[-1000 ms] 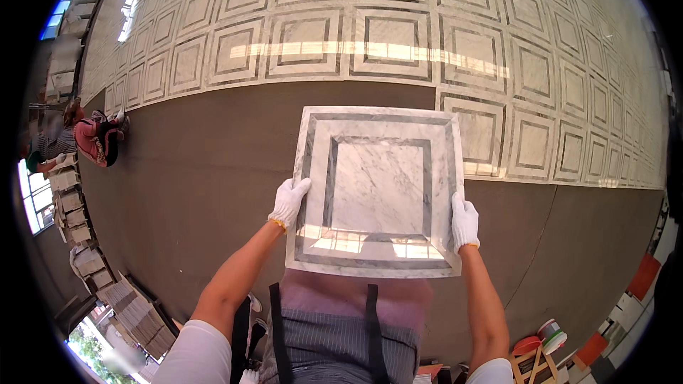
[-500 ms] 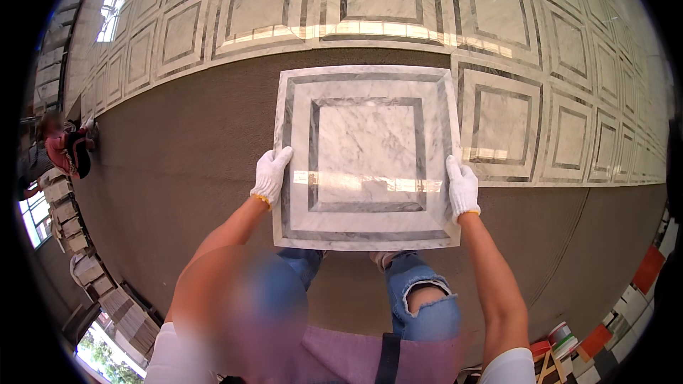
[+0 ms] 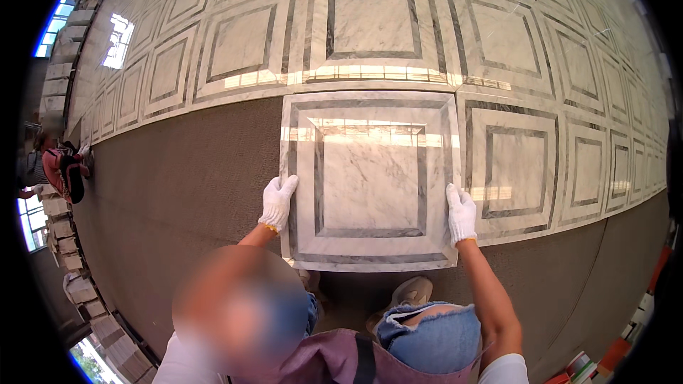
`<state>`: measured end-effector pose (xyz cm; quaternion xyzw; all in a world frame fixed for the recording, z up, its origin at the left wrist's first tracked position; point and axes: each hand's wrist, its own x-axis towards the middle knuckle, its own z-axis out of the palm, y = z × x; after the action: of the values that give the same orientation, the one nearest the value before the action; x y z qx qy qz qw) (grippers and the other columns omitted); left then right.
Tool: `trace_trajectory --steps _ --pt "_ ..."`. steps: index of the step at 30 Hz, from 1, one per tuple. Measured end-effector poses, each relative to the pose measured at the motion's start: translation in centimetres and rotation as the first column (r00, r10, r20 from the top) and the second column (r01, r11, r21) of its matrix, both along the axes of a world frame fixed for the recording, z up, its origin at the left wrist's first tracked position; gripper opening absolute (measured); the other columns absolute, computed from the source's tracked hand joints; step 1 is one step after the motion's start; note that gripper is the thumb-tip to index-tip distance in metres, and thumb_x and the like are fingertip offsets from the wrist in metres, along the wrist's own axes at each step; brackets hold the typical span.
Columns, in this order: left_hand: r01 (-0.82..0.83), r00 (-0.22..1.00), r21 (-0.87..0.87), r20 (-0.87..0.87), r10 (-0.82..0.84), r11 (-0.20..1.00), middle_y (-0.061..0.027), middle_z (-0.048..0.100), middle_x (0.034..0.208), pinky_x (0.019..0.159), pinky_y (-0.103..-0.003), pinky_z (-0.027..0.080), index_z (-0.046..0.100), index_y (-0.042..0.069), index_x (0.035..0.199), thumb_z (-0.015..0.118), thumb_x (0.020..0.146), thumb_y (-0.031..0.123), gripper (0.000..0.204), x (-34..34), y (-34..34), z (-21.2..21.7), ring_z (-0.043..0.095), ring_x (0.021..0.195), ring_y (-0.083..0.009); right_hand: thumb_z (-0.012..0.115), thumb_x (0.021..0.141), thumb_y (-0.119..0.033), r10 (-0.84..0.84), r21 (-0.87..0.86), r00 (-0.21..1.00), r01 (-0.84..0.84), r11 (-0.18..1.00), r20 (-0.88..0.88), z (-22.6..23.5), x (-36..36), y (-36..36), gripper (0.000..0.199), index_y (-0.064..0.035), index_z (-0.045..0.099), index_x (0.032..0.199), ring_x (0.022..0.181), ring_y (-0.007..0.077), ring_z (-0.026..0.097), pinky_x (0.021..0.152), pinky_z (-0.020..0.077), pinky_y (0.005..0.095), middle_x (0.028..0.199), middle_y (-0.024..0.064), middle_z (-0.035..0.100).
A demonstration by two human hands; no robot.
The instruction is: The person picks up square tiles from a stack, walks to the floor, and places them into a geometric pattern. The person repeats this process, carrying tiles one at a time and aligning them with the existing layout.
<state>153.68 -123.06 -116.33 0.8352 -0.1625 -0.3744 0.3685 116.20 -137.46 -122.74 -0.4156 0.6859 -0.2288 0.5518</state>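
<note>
A square polished marble tile [image 3: 370,188], white with grey bands forming nested frames, is held between my two gloved hands. My left hand [image 3: 278,203] grips its left edge, thumb lying over the top face. On the opposite edge my right hand [image 3: 460,213] holds it the same way; the fingers of both hands are partly hidden behind the edges. The tile's far edge meets the row of laid tiles [image 3: 373,25], and its right side lies along another laid tile [image 3: 514,167]. Whether its underside touches the floor cannot be seen.
Bare brown floor [image 3: 181,178] stretches to my left. Laid patterned tiles cover the far side and the right. At the far left another person [image 3: 58,167] crouches by the tile edge, near stacked slabs [image 3: 110,334]. My shoes [image 3: 409,295] stand just behind the held tile.
The tile has moved forward and down to meet the laid rows, with both hands still on its sides. My view has shifted, and more of my shoes shows.
</note>
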Motion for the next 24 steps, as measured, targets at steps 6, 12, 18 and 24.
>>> trace_trajectory --steps 6,12,18,24 --pt "-0.001 1.0 -0.041 0.023 0.002 0.999 -0.0019 0.062 0.085 0.07 -0.027 0.045 0.062 -0.002 0.096 0.067 0.086 0.035 0.038 0.3 -0.7 -3.3 0.053 0.076 -0.0082 0.065 0.089 -0.041 -0.036 0.053 0.999 0.036 0.998 -0.009 -2.1 0.4 -1.0 0.046 0.0047 0.063 0.09 0.071 0.01 0.046 0.064 0.0411 0.0277 0.073 0.0028 0.056" --pt "-0.017 0.999 -0.038 0.049 0.019 0.999 -0.0018 0.062 0.084 0.069 -0.027 0.045 0.063 -0.002 0.095 0.067 0.086 0.037 0.04 0.0 -1.3 -3.3 0.053 0.075 -0.0085 0.065 0.088 -0.042 -0.036 0.0 0.999 0.036 0.999 0.003 -3.4 0.2 -1.1 0.045 0.0038 0.062 0.086 0.067 0.0091 0.044 0.061 0.0397 0.0281 0.069 0.0014 0.053" --pt "0.014 0.997 -0.032 0.081 -0.011 0.999 -0.0016 0.062 0.085 0.069 -0.027 0.045 0.063 -0.002 0.096 0.067 0.086 0.038 0.041 0.5 -1.0 -5.0 0.053 0.076 -0.0086 0.063 0.089 -0.043 -0.03 0.004 0.999 0.03 1.0 -0.023 -2.7 0.4 -1.5 0.046 0.0022 0.062 0.081 0.064 0.0115 0.042 0.059 0.0384 0.0297 0.065 0.0022 0.05" --pt "0.003 0.997 0.011 0.078 -0.004 1.0 -0.0006 0.061 0.086 0.068 -0.026 0.044 0.063 -0.001 0.097 0.066 0.088 0.036 0.038 0.6 -1.2 -5.7 0.052 0.076 -0.0077 0.047 0.092 -0.053 0.331 0.033 0.833 -0.354 0.935 -0.443 -2.2 -0.5 -2.3 0.054 -0.0018 0.062 0.083 0.072 0.0319 0.059 0.066 0.0461 0.0398 0.074 0.0182 0.062"
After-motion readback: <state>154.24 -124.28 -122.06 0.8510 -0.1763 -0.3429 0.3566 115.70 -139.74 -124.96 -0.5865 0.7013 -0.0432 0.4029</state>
